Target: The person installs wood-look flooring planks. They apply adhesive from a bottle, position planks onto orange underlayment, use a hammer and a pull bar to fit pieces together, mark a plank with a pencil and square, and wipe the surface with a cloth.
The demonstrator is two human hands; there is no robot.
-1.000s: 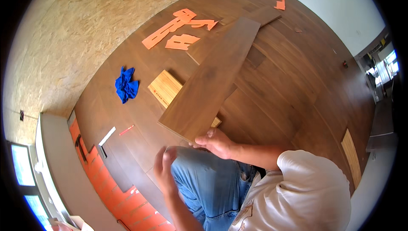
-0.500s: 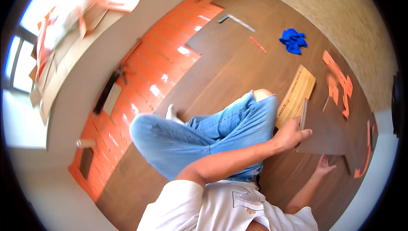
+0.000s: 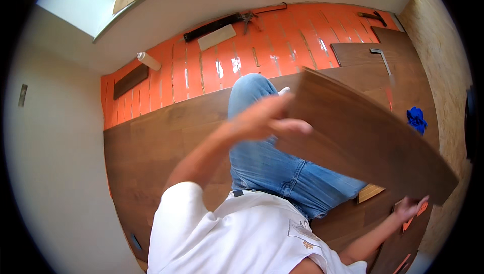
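I hold a dark brown floor plank (image 3: 363,138) raised across my legs, slanting down to the right. My left hand (image 3: 275,117) is closed on its left end, blurred by motion. My right hand (image 3: 411,206) is at the lower edge of its right end, fingers curled against it. A pale bamboo-coloured board (image 3: 370,193) shows beneath the plank beside my knee. A blue cloth (image 3: 416,120) lies just beyond it, near a metal square (image 3: 386,63).
Orange underlay (image 3: 262,37) runs below the window sill, carrying a caulking gun (image 3: 217,26), pale rectangle (image 3: 217,37), white tube (image 3: 148,62), short dark board (image 3: 131,82) and hammer (image 3: 373,17). White wall (image 3: 55,148) stands left, chipboard wall (image 3: 423,32) right.
The view has turned toward the window wall. The plank has risen and swung round over my legs; my left hand has moved up with it, and my right hand has come onto its far end.
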